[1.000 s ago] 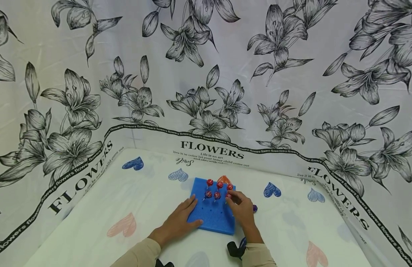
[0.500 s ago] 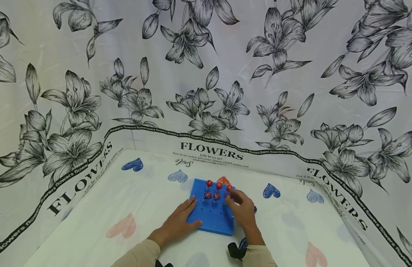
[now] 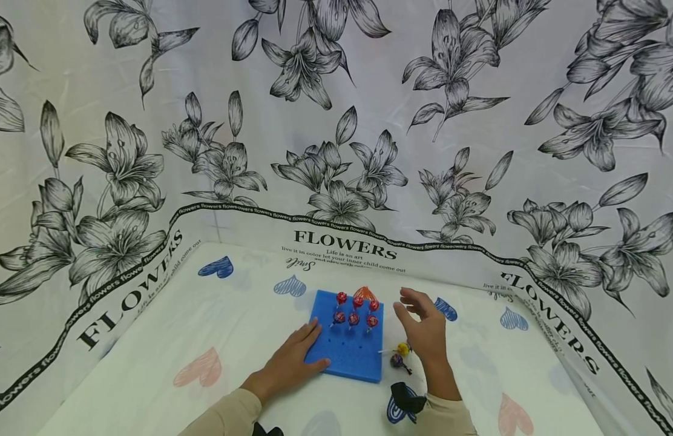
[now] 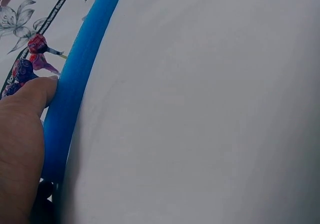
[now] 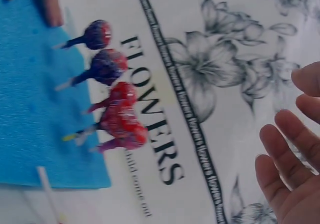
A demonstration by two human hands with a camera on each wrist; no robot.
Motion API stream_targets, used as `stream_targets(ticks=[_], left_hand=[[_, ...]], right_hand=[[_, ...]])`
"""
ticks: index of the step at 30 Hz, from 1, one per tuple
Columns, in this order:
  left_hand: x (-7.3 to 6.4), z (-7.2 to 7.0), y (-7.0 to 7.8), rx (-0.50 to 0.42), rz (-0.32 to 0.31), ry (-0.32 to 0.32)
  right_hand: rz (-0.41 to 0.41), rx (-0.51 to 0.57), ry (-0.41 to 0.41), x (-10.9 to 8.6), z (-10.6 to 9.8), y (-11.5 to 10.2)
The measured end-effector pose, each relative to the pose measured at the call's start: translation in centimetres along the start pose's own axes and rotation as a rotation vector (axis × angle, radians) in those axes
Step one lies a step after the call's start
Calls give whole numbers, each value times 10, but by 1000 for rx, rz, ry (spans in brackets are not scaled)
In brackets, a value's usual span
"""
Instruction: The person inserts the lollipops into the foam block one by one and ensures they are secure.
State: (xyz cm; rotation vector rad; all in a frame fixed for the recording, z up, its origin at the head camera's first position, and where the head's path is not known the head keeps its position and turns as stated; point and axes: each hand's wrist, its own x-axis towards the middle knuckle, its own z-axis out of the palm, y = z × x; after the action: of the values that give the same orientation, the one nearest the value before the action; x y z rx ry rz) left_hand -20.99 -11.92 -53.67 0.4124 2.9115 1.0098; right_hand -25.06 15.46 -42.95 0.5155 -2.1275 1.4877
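Note:
A blue foam board lies on the table. Several lollipops stand in it in two rows, red-wrapped in the head view, with a row of small holes in front. My left hand rests at the board's left edge, fingers extended along it and thumb at the near edge; the left wrist view shows the thumb against the blue side. To the right of the board, my right hand is raised with loosely bent fingers, holding nothing. Below it lie a yellow lollipop and a dark purple lollipop.
A white cloth with printed hearts covers the table. Behind it hangs a flower-printed curtain. A black strap piece sits by the right wrist.
My right hand has let go of the near-row right lollipop, which stays standing in the board. The hand has moved right, uncovering the yellow and purple lollipops. My left hand has stayed put.

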Motion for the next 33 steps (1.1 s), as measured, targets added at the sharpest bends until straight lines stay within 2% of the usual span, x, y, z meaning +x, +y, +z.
stream_targets(ticks=[6,9,12,17,21,26,33], left_hand=[[0,0,0,8,0,9],[1,-1,-1,12,-1,9],[1,-1,-2,17,-4,10],[1,0,-2,-1,-21,-1],[0,0,-1,-9,-21,-7],[1,0,0,9,-15,8],[1,0,1,-1,-18,-2]], right_hand=[[-153,9,27,7,-21,-38],[-161,1,43,10,-30,-44],[-131,10,56,11,-36,-39],[-30,20,85,4,-39,-14],[81,29,109,-5,-38,26],[229,-31,107,-17,-35,75],[344,-68,62,-29,-31,102]])
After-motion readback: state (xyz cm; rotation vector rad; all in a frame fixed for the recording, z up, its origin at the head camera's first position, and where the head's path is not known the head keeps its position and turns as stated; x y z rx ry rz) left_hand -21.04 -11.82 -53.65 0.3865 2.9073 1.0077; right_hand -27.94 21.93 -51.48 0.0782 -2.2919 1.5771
